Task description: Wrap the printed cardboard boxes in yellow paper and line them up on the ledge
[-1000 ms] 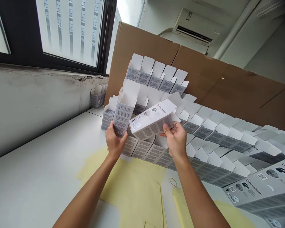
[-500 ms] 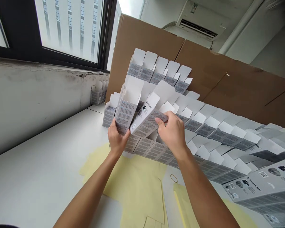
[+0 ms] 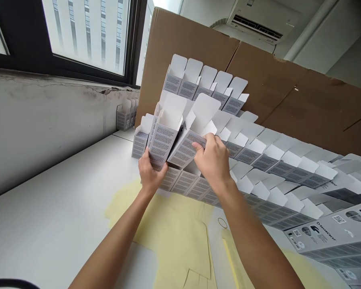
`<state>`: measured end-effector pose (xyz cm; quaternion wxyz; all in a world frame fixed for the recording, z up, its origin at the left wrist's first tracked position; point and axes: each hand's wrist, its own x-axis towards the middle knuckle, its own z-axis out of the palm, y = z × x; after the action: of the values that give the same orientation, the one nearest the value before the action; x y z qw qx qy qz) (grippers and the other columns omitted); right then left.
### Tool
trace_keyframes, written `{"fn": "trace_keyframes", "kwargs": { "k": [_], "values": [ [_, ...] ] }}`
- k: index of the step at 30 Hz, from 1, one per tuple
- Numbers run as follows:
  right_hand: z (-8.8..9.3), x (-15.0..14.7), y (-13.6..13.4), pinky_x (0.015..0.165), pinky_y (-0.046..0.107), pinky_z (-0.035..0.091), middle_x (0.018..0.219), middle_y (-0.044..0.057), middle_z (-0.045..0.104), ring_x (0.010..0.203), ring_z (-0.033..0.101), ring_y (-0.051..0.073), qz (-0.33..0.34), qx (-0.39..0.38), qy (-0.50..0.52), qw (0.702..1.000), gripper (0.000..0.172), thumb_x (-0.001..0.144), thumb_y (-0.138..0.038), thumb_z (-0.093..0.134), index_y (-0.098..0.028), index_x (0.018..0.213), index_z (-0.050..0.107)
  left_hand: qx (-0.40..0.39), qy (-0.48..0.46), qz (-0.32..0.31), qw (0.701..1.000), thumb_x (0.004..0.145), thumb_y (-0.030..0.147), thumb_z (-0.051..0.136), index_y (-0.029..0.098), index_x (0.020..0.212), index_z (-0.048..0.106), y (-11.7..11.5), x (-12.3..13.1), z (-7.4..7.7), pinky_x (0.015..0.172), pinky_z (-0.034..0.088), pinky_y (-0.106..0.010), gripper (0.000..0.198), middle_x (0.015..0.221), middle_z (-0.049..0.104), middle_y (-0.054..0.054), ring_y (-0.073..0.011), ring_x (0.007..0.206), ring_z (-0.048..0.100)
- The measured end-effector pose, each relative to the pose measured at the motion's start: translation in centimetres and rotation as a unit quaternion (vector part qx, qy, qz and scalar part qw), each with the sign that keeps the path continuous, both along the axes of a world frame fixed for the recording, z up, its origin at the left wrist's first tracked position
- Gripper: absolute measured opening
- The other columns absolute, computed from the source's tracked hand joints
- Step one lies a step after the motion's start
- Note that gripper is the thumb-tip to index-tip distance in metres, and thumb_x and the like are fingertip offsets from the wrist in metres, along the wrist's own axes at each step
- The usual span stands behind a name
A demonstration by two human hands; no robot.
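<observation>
My left hand [image 3: 152,172] grips the lower end of an open-topped printed carton [image 3: 162,140], thumb and fingers on either side. Beside it my right hand [image 3: 212,160] pinches the right edge of a second carton [image 3: 187,147], which leans to the right with its white flap raised. The two cartons nearly meet at the bottom, with a dark narrow gap between them higher up. Both sit above a front row of like cartons [image 3: 185,182]. Behind them stands a back row of open cartons [image 3: 203,86].
Rows of open cartons [image 3: 276,160] run to the right, ending near larger printed boxes [image 3: 327,233]. A cardboard sheet [image 3: 258,68] stands behind. Yellow paper [image 3: 174,233] and a rubber band [image 3: 222,223] lie on the white table [image 3: 63,224]. Small cartons [image 3: 124,116] stand by the wall.
The right-hand carton has turned more upright and closer to the left one, with my right hand moved slightly left and up. The camera view has shifted a little.
</observation>
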<state>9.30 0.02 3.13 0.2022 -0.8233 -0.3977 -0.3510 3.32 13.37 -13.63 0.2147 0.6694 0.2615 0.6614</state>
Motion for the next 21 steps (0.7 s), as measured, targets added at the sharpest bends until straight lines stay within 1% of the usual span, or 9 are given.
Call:
{"fn": "trace_keyframes", "kwargs": {
  "k": [3,9,12,17,21],
  "values": [
    [-0.1,0.1,0.3,0.061,0.032,0.036,0.094,0.013,0.06,0.077,0.058,0.025,0.009,-0.014,0.012,1.0,0.016,0.086,-0.023,0.061,-0.013,0.095,0.053,0.02,-0.006,-0.023,1.0,0.073,0.036,0.07,0.015,0.148,0.026,0.3,-0.1,-0.4,0.099,0.041,-0.045,0.089,0.135,0.049,-0.017,-0.0311,0.119,0.048],
    [-0.3,0.0,0.7,0.064,0.033,0.038,0.094,0.013,0.06,0.079,0.059,0.025,0.009,-0.031,0.021,0.999,0.015,0.087,-0.023,0.06,-0.013,0.094,0.053,0.022,-0.01,-0.055,0.998,0.074,0.037,0.069,0.017,0.15,0.022,0.5,-0.3,-1.2,0.1,0.038,-0.045,0.091,0.138,0.045,-0.016,-0.0308,0.121,0.045],
    [-0.4,0.0,0.9,0.064,0.033,0.039,0.092,0.012,0.06,0.079,0.059,0.025,0.009,-0.034,0.015,0.999,0.015,0.087,-0.024,0.06,-0.013,0.093,0.052,0.024,-0.002,-0.057,0.998,0.073,0.039,0.07,0.017,0.15,0.019,0.5,-0.3,-1.5,0.1,0.038,-0.046,0.096,0.138,0.044,-0.017,-0.0317,0.121,0.044],
    [-0.4,0.1,1.1,0.063,0.032,0.038,0.09,0.011,0.059,0.078,0.059,0.025,0.011,-0.04,0.006,0.999,0.014,0.086,-0.023,0.061,-0.014,0.091,0.051,0.035,0.017,-0.044,0.998,0.068,0.046,0.074,0.017,0.152,0.011,0.5,-0.3,-1.7,0.101,0.035,-0.049,0.109,0.14,0.041,-0.019,-0.0348,0.124,0.041],
    [-0.2,-0.1,1.4,0.065,0.032,0.039,0.091,0.011,0.06,0.08,0.059,0.024,0.015,-0.049,0.004,0.999,0.014,0.086,-0.021,0.061,-0.014,0.091,0.051,0.011,0.024,-0.05,0.998,0.066,0.053,0.076,0.019,0.152,0.011,0.4,-0.2,-1.8,0.101,0.036,-0.049,0.113,0.14,0.042,-0.018,-0.0344,0.123,0.042]
  ]
}}
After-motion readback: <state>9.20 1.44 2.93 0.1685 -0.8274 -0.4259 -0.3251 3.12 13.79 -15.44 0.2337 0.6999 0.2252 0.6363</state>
